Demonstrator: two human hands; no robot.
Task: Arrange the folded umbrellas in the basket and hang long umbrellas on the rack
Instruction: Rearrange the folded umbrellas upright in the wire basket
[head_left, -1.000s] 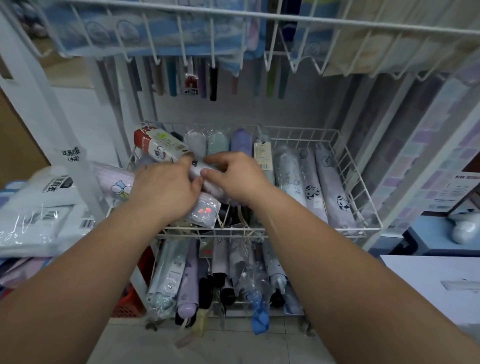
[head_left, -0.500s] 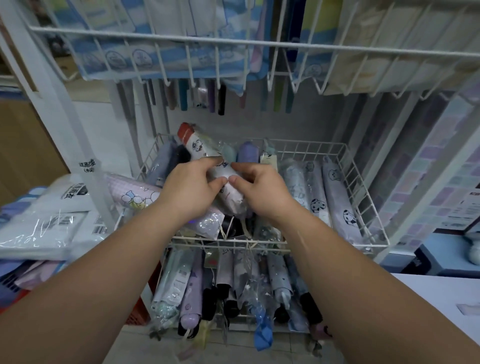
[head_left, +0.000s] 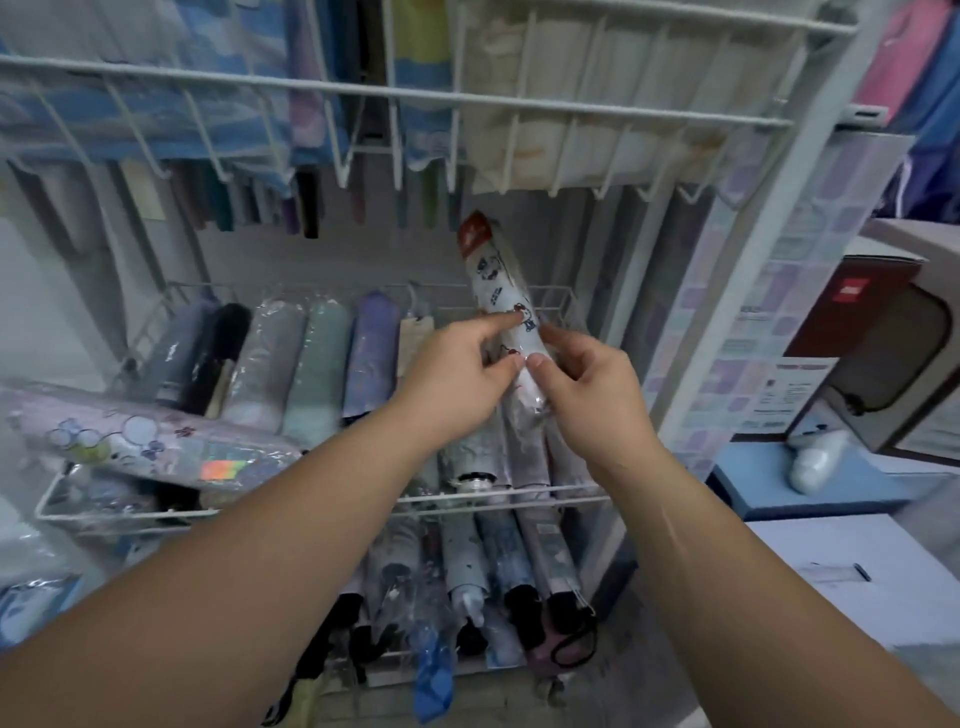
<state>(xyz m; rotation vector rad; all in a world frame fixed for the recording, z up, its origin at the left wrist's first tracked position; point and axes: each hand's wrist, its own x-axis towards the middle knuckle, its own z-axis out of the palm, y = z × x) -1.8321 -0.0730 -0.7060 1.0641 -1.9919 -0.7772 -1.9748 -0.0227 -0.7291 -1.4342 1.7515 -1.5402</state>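
Both — left grip (head_left: 457, 374), right grip (head_left: 587, 395) — pinch the folded umbrella (head_left: 501, 291) nose-up, probably slotting it at the basket (head_left: 311, 512) right edge.

Wire basket (head_left: 519, 500): white-coated metal wire, smooth, faint sheen. Upper rack (head_left: 519, 102): the same coated wire. Patterned umbrella (head_left: 500, 291): printed cloth inside a clear, glossy plastic sleeve. Folded umbrellas (head_left: 317, 364) in a row: matt cloth, several under shiny, crinkled plastic film. Lilac umbrella (head_left: 140, 436): printed cloth in glossy wrap, bearing an iridescent foil sticker (head_left: 222, 469). Box (head_left: 841, 312): matt cardboard, smooth faces.
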